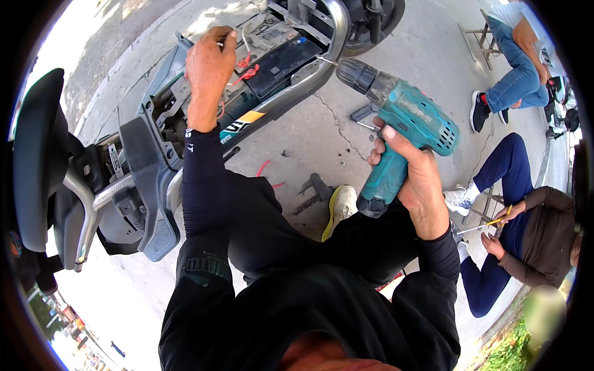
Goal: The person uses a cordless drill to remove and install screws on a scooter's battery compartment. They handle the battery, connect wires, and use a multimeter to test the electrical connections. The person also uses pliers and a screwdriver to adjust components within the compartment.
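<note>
My right hand [422, 185] is wrapped round the grip of a teal and black cordless drill [416, 117]. The drill's black chuck [356, 74] points to the upper left, and its thin bit tip reaches the edge of the scooter's silver frame rail [339, 31]. Over the opened scooter body [170, 123] is my left hand [211, 71], its fingers curled in and closed; whatever they may hold is hidden. To the right of that hand, a black battery [286, 65] sits in the frame, with red wires [249, 72] at its near end.
An adjustable wrench-like tool [315, 191] lies on the concrete by my shoe [341, 210], near red wire scraps [264, 168]. A small dark tool [364, 112] lies behind the drill. At right, one person sits in jeans [516, 80]; another in brown [541, 229] holds a yellow-handled tool.
</note>
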{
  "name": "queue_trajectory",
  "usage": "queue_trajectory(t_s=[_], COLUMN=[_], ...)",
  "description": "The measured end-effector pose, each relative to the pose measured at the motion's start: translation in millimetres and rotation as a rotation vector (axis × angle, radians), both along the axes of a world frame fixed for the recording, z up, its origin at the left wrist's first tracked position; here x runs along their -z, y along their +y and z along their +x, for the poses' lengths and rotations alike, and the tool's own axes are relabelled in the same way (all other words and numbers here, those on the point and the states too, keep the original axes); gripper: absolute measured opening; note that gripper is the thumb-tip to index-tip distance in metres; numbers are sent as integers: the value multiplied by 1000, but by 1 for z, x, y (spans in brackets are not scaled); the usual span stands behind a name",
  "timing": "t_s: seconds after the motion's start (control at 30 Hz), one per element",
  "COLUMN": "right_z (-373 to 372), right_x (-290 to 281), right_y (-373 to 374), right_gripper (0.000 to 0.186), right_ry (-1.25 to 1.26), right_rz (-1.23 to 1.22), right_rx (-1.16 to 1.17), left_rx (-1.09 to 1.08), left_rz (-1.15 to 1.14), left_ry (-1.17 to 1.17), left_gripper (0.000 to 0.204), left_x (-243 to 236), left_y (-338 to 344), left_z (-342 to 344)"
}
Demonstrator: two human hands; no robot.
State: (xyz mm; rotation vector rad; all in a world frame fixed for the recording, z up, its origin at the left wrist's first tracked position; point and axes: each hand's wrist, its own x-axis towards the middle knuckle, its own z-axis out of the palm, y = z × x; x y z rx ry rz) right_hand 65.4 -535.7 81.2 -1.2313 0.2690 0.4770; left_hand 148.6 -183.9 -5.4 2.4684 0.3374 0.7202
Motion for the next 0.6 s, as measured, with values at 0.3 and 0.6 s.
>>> queue_trajectory(t_s=[0.3, 0.6], right_z=[10, -6], right_x=[-18, -10], right_y=[-27, -48], right_gripper=[49, 49], right_ry=[-23, 126], right_rz=[236, 210], right_rx=[212, 167], left_rx=[-111, -446], left_rz=[294, 353], left_ry=[442, -70], left_gripper=[19, 21], left_x=[11, 2], left_y=[6, 74], left_z=[-10, -45])
